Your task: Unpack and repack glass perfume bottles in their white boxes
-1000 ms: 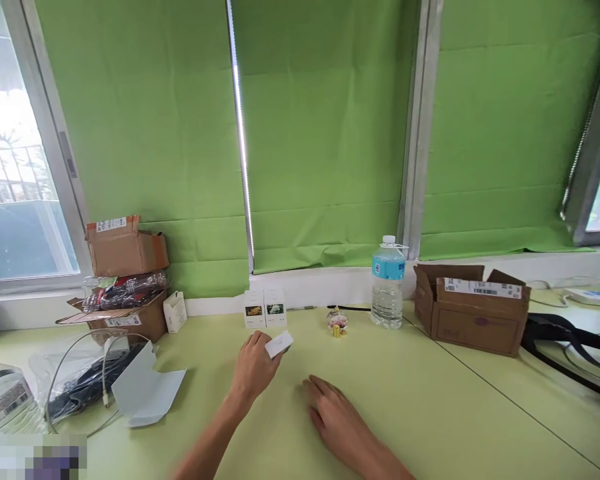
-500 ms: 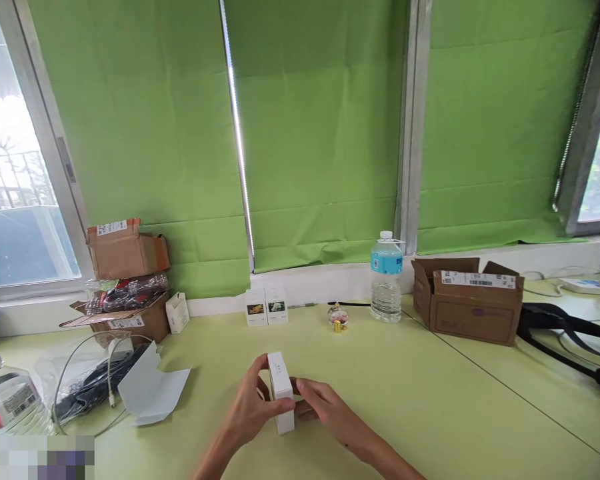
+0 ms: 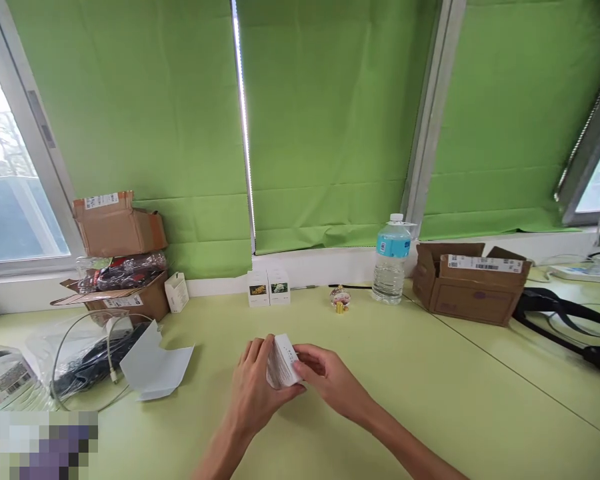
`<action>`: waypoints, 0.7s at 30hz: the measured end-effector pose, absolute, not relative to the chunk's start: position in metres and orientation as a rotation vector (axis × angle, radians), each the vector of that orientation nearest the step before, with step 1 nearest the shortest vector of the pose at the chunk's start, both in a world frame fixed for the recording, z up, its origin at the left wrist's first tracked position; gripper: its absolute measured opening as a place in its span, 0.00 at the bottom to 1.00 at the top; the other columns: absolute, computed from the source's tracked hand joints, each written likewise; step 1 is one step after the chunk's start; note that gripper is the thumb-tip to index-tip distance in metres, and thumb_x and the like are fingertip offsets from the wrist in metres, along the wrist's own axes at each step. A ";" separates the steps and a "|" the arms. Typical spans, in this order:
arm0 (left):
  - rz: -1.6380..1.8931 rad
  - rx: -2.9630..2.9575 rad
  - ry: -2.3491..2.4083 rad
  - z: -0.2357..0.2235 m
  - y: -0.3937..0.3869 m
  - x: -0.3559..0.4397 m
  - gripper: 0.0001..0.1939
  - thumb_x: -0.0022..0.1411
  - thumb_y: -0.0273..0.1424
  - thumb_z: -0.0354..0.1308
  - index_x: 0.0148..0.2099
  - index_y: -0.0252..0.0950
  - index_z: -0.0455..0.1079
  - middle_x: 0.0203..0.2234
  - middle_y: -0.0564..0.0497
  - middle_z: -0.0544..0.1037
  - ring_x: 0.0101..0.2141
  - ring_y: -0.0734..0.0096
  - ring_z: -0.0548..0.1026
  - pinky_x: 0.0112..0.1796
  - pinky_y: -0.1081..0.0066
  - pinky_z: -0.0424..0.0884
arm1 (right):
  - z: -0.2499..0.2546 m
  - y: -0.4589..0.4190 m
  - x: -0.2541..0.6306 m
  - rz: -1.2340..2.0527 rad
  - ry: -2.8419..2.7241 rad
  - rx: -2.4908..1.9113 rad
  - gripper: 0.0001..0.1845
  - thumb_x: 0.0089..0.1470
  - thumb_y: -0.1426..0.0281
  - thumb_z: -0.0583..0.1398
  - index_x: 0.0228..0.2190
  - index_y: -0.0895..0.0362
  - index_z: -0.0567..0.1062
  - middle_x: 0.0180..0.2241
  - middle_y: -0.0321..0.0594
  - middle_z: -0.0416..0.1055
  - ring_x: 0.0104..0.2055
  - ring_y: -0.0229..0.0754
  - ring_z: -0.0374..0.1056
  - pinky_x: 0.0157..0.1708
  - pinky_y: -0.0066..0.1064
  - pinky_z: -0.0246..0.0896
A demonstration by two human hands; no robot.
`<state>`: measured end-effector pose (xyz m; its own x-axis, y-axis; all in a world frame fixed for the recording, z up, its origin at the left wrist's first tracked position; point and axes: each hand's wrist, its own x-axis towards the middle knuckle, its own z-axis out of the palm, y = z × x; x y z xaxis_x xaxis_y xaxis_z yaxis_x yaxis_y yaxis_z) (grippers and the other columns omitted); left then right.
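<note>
Right now I have my left hand (image 3: 257, 392) and right hand (image 3: 329, 380) in a closed grip on a small white box (image 3: 282, 361), low centre-frame above the pale green tabletop (image 3: 420, 393).

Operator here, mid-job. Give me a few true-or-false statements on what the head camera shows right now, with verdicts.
1. The left hand and the right hand are both on a white box. True.
2. The water bottle lies on its side. False: it stands upright.
3. Two small white boxes with pictures on their fronts stand side by side. True.
4. The cardboard box on the right is sealed shut. False: its flaps are open.
</note>
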<state>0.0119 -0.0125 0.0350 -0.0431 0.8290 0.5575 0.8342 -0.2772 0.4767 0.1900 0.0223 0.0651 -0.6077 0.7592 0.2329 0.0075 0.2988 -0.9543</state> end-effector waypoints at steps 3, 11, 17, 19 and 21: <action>-1.249 -2.171 -1.898 0.033 -0.012 0.011 0.39 0.44 0.45 0.67 0.57 0.41 0.58 0.45 0.46 0.71 0.44 0.55 0.71 0.43 0.61 0.68 | 0.072 0.026 0.181 1.246 -1.943 -0.787 0.22 0.55 0.62 0.57 0.47 0.61 0.74 0.37 0.45 0.76 0.37 0.45 0.71 0.37 0.33 0.66; -1.160 -2.103 -2.034 0.038 -0.014 0.011 0.37 0.42 0.44 0.68 0.54 0.44 0.59 0.47 0.49 0.72 0.41 0.58 0.75 0.37 0.65 0.70 | 0.107 0.035 0.166 0.775 -2.339 -1.146 0.09 0.48 0.68 0.57 0.23 0.59 0.73 0.21 0.33 0.69 0.24 0.34 0.58 0.24 0.25 0.47; -1.146 -2.109 -1.949 0.031 -0.014 0.014 0.37 0.45 0.42 0.67 0.56 0.44 0.58 0.47 0.47 0.72 0.43 0.56 0.74 0.40 0.63 0.69 | 0.121 0.030 0.157 0.388 -2.462 -1.411 0.06 0.38 0.71 0.60 0.16 0.56 0.66 0.17 0.32 0.63 0.21 0.34 0.53 0.22 0.28 0.38; -1.170 -2.102 -1.944 0.029 -0.014 0.015 0.36 0.47 0.43 0.66 0.56 0.44 0.57 0.47 0.47 0.72 0.44 0.56 0.73 0.39 0.64 0.69 | 0.121 0.028 0.155 0.329 -2.453 -1.463 0.06 0.37 0.71 0.59 0.16 0.56 0.66 0.18 0.33 0.64 0.21 0.34 0.54 0.22 0.28 0.38; -1.180 -2.101 -1.959 0.028 -0.013 0.016 0.36 0.48 0.44 0.65 0.56 0.45 0.57 0.48 0.46 0.71 0.45 0.55 0.73 0.37 0.65 0.69 | 0.120 0.027 0.154 0.300 -2.469 -1.480 0.05 0.37 0.72 0.59 0.16 0.56 0.66 0.17 0.34 0.64 0.20 0.35 0.54 0.21 0.28 0.38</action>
